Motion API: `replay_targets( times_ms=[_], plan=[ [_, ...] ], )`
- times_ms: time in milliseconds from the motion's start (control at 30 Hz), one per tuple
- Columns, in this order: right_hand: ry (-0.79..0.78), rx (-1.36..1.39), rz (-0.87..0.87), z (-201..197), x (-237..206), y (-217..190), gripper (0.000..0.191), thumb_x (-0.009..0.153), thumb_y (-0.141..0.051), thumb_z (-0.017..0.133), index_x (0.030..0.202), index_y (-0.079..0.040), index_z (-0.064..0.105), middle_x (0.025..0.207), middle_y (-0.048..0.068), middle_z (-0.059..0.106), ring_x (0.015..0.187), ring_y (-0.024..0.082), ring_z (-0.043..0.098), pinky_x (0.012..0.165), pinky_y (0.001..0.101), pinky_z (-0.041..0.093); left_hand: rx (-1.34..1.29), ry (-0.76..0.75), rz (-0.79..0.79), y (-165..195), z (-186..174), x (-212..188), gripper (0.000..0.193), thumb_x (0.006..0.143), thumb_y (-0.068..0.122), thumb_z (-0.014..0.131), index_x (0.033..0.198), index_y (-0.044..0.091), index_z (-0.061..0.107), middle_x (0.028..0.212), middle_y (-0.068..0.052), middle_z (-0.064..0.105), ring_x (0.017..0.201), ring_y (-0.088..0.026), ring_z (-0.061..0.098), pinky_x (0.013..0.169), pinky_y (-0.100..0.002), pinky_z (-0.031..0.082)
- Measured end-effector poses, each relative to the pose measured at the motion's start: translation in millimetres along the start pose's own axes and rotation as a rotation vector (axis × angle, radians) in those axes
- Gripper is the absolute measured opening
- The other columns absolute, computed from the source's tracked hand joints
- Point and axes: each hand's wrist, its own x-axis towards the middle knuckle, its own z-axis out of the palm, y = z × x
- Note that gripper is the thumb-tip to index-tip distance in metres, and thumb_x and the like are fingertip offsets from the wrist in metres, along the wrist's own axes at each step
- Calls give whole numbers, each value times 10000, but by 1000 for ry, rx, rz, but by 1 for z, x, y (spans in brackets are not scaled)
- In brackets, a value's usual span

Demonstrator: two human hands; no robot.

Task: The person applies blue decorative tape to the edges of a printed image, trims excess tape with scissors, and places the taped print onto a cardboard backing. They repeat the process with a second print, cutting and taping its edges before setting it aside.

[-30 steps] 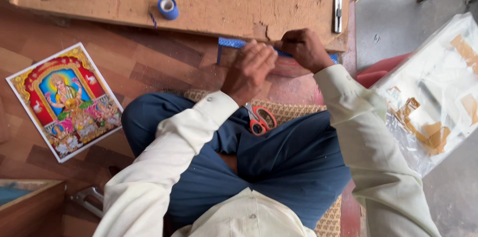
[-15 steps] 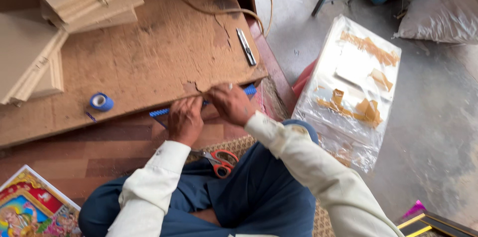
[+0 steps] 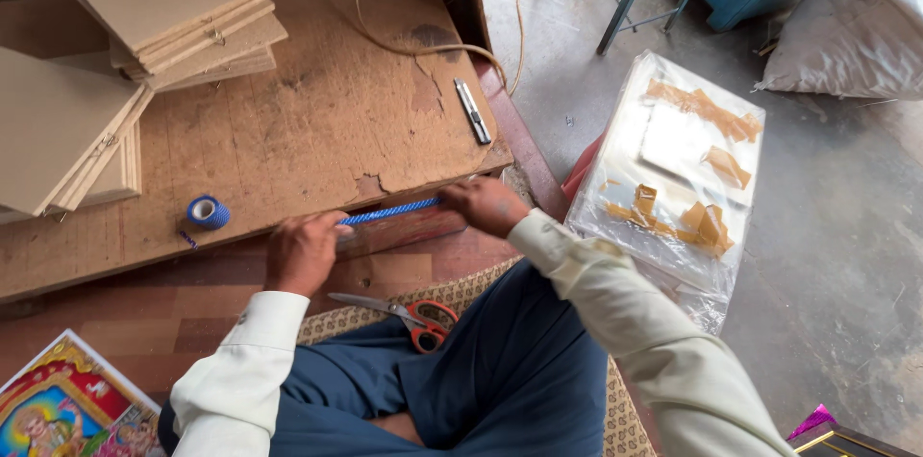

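Blue strip [image 3: 389, 213] stretched between both hands — left hand [image 3: 306, 250] and right hand [image 3: 486, 205] each pinching an end.

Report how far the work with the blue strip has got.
Done: a length of blue strip is off the blue roll and pulled straight. In hand: left hand and right hand pinch its ends along the worn board edge. Left: scissors and utility knife lie untouched; where the strip goes is unclear.
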Motion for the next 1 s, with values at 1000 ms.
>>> replay_targets(
  times_ms=[1000],
  plan=[
    [864, 995, 747, 20, -2, -24, 354, 883, -90, 790, 1200, 37, 698, 1025, 65, 764, 919, 144, 712, 827, 296, 587, -792, 615, -433, 0, 30, -30, 176, 977, 110, 773, 1087, -24, 747, 960, -14, 738, 873, -84, 630, 816, -240, 530]
  ],
)
